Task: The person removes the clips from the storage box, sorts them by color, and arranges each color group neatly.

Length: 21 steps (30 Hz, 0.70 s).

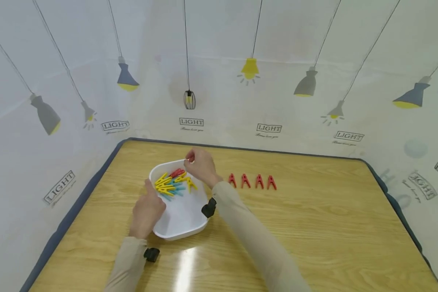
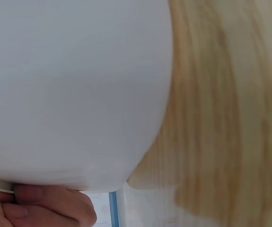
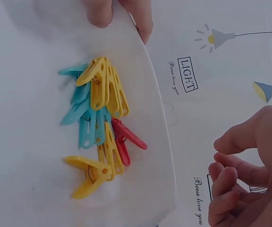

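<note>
A white plastic basin (image 1: pixel 182 215) stands on the table, with clothespins lying at its far end. My left hand (image 1: pixel 147 209) grips the basin's left rim, index finger (image 3: pixel 100 12) over the inside and curled fingers (image 2: pixel 51 205) against the outside. Yellow clothespins (image 1: pixel 165 189) lie over blue ones (image 3: pixel 81 113) in a loose pile. A red clothespin (image 3: pixel 126 139) lies beside them near the far wall. Over the far right corner of the rim hovers my right hand (image 1: pixel 202 164), its fingers loosely curled with nothing between thumb and index finger.
Several red clothespins (image 1: pixel 245 181) stand in a row on the wooden table (image 1: pixel 314 227), right of the basin. Behind the table and along both sides hangs a pale cloth (image 1: pixel 226 105) printed with lamps. A dark edging runs round the tabletop.
</note>
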### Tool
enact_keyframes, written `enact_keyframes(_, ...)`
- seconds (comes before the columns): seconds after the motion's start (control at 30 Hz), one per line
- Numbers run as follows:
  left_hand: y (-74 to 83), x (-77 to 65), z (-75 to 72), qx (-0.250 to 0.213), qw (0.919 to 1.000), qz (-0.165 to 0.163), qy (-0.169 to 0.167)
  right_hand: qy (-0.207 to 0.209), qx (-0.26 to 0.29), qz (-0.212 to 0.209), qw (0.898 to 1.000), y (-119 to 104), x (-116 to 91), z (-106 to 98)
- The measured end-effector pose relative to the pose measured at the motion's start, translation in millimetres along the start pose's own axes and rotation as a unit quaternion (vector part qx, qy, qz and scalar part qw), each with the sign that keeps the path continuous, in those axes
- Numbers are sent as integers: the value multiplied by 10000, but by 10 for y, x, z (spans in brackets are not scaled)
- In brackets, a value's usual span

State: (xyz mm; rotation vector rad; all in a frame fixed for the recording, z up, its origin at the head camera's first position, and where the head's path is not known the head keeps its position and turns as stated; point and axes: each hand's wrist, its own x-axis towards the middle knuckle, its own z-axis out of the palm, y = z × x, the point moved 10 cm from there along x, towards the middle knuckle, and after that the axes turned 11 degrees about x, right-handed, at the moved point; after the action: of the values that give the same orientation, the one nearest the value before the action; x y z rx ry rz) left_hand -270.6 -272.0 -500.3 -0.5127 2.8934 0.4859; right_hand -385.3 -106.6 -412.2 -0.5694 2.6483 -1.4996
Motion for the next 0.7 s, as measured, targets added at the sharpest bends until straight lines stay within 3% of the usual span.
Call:
enact_keyframes(0.27,10,6,8,60,9999,99,38,-82,-40,70,9999,44,81,238)
enact_keyframes(0.5,15,-5,12,92,9999,95,36,-417,-78,-207,9989,45,123,463)
enact_keyframes(0.7,36,-16,-67,195,9990,269,301,-777,-427,-468,9950,46,131,645)
